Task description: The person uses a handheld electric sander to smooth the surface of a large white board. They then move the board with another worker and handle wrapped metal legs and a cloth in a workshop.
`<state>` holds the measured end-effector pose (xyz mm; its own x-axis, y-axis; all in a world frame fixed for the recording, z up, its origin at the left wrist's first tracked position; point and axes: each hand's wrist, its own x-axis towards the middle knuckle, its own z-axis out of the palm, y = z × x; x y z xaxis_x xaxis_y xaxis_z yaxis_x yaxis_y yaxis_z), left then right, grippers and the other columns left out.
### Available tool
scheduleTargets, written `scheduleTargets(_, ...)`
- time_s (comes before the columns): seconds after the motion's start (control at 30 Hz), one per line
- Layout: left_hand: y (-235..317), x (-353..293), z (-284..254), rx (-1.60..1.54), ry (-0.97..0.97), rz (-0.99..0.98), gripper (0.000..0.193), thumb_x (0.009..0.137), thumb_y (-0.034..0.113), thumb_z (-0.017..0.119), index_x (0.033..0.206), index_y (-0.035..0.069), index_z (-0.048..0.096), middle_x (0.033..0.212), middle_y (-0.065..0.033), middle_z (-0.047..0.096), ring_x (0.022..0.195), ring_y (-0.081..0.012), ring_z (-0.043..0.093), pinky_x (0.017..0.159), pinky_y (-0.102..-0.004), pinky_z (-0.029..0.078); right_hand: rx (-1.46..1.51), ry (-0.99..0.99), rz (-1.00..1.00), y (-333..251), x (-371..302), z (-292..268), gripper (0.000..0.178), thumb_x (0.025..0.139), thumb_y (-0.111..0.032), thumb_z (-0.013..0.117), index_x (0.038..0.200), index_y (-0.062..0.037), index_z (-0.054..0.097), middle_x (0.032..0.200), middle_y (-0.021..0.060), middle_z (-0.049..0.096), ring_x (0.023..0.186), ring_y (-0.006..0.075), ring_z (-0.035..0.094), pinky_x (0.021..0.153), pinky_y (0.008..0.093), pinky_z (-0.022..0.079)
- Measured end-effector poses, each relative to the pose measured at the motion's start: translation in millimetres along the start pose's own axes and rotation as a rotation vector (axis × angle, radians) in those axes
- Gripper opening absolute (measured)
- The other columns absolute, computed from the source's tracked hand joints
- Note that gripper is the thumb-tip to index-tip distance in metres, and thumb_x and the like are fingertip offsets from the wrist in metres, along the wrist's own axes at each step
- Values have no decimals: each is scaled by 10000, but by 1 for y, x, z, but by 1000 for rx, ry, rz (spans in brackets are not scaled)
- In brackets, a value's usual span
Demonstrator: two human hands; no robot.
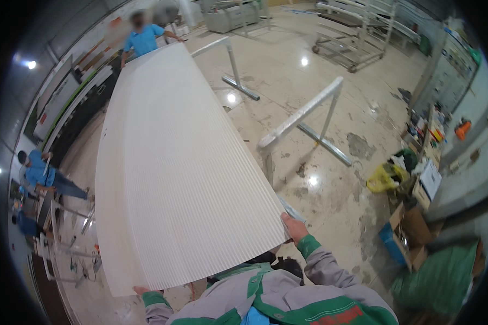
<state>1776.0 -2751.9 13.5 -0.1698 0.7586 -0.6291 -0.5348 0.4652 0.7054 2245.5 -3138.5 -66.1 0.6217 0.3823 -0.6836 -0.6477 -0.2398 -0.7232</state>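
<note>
A large white panel (173, 146) with fine lengthwise grooves over much of its face stretches away from me. My right hand (294, 227) is closed on its near right corner, thumb on top and the other fingers hidden below. At the near left, my left hand (141, 290) holds the near edge, with most of its fingers under the panel. A co-worker in a blue shirt (143, 41) stands at the far end with arms spread to both sides of the panel. Beneath its right side and beyond stand metal trestles (301, 116), their top bars wrapped in clear film.
A long machine (73, 103) runs along the far left. Another person in blue (40, 169) stands by metal frames at left. To the right lie an open cardboard box (412, 230), a yellow bag (386, 179) and a green sack (439, 284). A wheeled rack (358, 32) stands far right.
</note>
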Motion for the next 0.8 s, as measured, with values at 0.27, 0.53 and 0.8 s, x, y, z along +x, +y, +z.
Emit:
scheduleTargets(0.27,-114,-325,135,-104,-102,435,698,1001,572,484,1522,110,430,1497,-104,504,1331,-336,521,1082,-538,474,159,-189,151,-95,54,-208,819,957,-619,599,1394,71,533,1229,207,668,1033,309,701,803,506,601)
scheduleTargets(0.53,-226,-525,211,-45,-208,848,600,1004,416,544,1452,22,486,1426,-123,553,1268,-295,576,1046,-428,501,141,-454,276,-152,113,-360,768,988,-660,502,1428,-31,524,1276,160,664,1122,323,674,852,538,579)
scheduleTargets(0.8,-256,-558,211,169,-286,1007,480,956,263,620,1347,-10,556,1295,-160,590,1160,-264,609,1003,-410,519,-19,-543,214,-177,128,-399,799,986,-762,323,1410,-120,535,1211,103,683,982,267,672,762,483,564)
